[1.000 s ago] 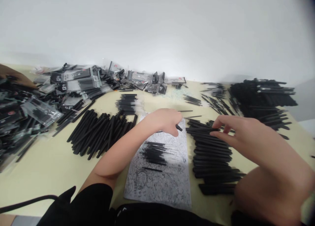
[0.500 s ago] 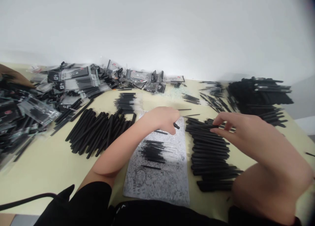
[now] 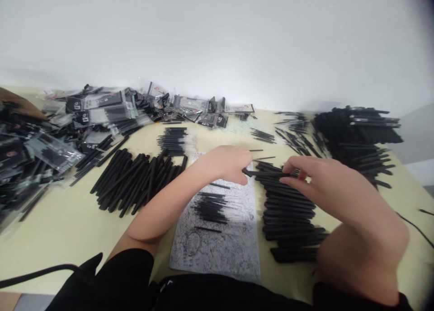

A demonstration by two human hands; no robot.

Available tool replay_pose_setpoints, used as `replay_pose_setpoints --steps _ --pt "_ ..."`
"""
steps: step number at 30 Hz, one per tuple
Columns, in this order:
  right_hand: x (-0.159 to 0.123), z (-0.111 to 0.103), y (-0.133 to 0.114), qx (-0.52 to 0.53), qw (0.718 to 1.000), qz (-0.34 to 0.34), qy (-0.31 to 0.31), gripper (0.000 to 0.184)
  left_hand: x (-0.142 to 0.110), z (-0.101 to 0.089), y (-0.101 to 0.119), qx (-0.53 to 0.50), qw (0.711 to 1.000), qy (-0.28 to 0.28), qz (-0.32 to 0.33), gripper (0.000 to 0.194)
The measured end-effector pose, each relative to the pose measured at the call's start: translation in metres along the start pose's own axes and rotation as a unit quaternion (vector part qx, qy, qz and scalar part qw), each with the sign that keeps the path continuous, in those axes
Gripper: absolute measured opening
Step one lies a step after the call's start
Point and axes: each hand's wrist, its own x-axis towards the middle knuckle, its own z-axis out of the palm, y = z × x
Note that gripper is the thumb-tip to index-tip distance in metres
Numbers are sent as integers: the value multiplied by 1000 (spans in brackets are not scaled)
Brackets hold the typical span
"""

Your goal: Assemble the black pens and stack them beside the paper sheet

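Note:
My left hand is closed over the scribbled paper sheet, with a short black pen piece poking out between thumb and fingers. My right hand pinches a slim black pen barrel, which reaches left until it meets that piece. Where they join is too small to make out. Beneath the right hand lies a row of black pen barrels. Thin black refills with pale ends rest on the sheet below my left hand.
Thick black tubes are heaped at the left. Behind them lie clear packets and more refills. A large pile of black pens stands at the far right, beside loose thin sticks. A white wall closes off the back.
My right hand has moved left with the barrel, closing the gap to the black piece in my left hand. The left hand has shifted slightly right.

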Motion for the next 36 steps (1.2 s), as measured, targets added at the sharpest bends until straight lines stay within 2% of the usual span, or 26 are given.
replay_pose_setpoints --steps 8,15,22,25,30,36 --pt "3 5 -2 15 998 -30 -44 16 -4 0 7 56 994 91 30 16" --pt "4 3 -3 21 994 -33 -102 19 -13 0 19 119 977 166 54 19" --pt "6 8 -3 49 992 -61 -99 19 -24 -10 41 141 970 196 -35 25" --pt "6 12 1 46 993 -76 -82 19 -28 -12 46 142 961 234 -38 23" --pt "4 13 5 27 994 -73 -71 19 -43 -16 46 154 935 317 -44 17" --pt "2 7 0 6 997 -39 -70 21 -54 -26 36 118 923 346 -118 18"
